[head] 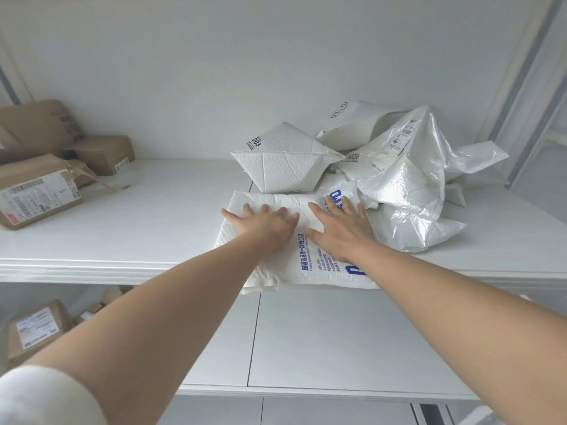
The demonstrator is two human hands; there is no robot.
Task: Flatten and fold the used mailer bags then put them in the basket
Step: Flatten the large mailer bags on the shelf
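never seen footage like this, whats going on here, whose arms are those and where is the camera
There is no machine here: the arms belong to a person wearing a camera on the head, so the single picture looks forward and down along them. The left hand and right hand lie flat, fingers spread, pressing a white mailer on a white shelf. Neither grips anything. Behind it sit a puffed-up mailer and crumpled plastic bags; brown parcels lie at the left. No basket shows.
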